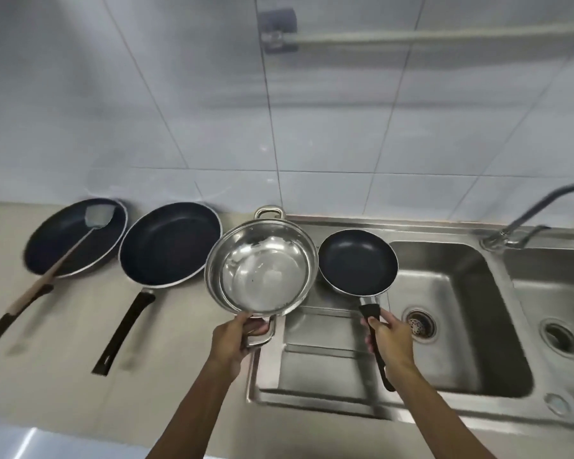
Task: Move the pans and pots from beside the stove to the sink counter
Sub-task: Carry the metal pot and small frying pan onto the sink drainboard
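Note:
My left hand [234,339] grips the near handle of a shiny steel pot [260,266], which sits at the left edge of the steel sink drainboard [315,369]. My right hand [390,339] is closed around the black handle of a small dark frying pan [358,261] over the drainboard, beside the pot. Left of them on the beige counter [63,352] rest a medium dark frying pan [169,245] and a large dark frying pan [73,238] with a metal spatula [98,217] lying in it.
Two steel sink basins [454,309] lie to the right, with a faucet [524,220] behind them. A tiled wall rises behind the counter, with a rail [411,36] mounted high up. Both long pan handles point toward me.

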Available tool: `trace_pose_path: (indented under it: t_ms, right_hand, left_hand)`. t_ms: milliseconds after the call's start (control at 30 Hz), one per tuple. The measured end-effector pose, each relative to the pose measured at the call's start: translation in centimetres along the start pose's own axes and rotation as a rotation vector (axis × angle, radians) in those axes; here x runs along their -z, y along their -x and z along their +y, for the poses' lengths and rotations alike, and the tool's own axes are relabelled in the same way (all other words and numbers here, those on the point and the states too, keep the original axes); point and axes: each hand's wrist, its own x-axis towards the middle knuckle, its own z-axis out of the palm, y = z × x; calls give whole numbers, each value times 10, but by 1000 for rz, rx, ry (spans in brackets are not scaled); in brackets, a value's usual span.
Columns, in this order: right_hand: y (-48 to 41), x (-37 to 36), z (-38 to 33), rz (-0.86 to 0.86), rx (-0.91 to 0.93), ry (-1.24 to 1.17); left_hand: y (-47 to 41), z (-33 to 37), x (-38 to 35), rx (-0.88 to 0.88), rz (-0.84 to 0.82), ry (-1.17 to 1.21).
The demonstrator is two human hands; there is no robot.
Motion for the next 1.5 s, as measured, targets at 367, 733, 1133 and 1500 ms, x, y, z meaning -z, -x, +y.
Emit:
trace_pose_path:
  t_ms: [367,733,1133,1500]
  right_hand:
    - [10,-60,2,144,-30,-29]
    - [-16,-64,1,162,-57,-56]
    - [-37,-66,4,118,-78,-90]
    - [-48,-68,-1,67,-83,-82]
  left_hand:
    - [-43,29,22,39,-80,-69]
    - [-58,26,18,51,-83,-57]
    - [-57,24,16,65,-80,-32]
    - [-50,20,14,83,-69,11]
